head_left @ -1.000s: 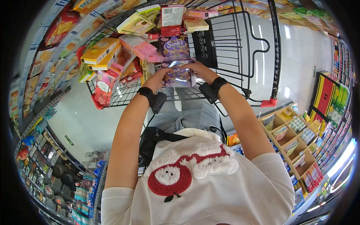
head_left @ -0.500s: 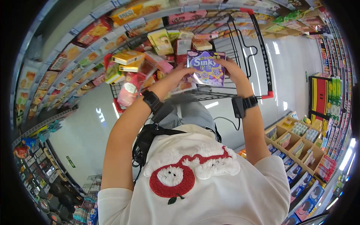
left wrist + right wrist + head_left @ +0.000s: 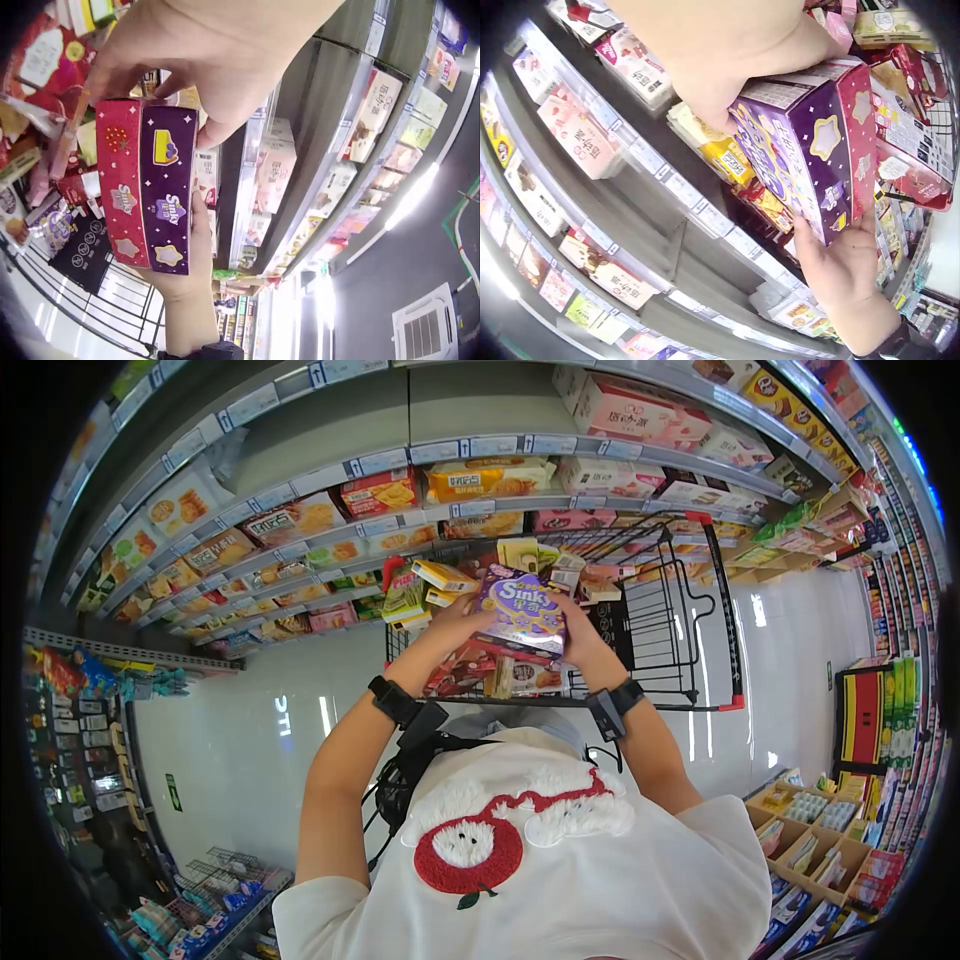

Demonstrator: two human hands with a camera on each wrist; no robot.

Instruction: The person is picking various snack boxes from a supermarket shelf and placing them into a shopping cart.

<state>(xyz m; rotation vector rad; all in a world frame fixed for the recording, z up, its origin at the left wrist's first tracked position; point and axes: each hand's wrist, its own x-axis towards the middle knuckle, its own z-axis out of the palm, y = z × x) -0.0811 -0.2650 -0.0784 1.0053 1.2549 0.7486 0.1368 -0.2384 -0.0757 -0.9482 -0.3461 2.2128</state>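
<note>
Both hands hold a purple Sinky box (image 3: pixel 522 610) and a red box (image 3: pixel 120 180) together above the cart, the two pressed flat against each other. The left hand (image 3: pixel 455 625) grips the left end, and the right hand (image 3: pixel 590 640) grips the opposite end. In the left wrist view, the left hand (image 3: pixel 202 60) is at the top with thumb and fingers around the boxes' end. In the right wrist view, the right hand (image 3: pixel 735 52) holds the upper end of the purple box (image 3: pixel 817 142), with the left hand (image 3: pixel 847 262) below.
The wire cart (image 3: pixel 650 705) holds several snack packages, including a yellow box (image 3: pixel 445 577). Behind it run shelves (image 3: pixel 490 450) of packaged snacks. At the lower right stands a divided wooden display (image 3: pixel 850 845), and shiny floor (image 3: pixel 240 730) lies to the left.
The view has swung up toward the shelves. Both hands have lifted the purple box from low in the cart and tilted it. A second purple Sinky box was visible in the cart earlier.
</note>
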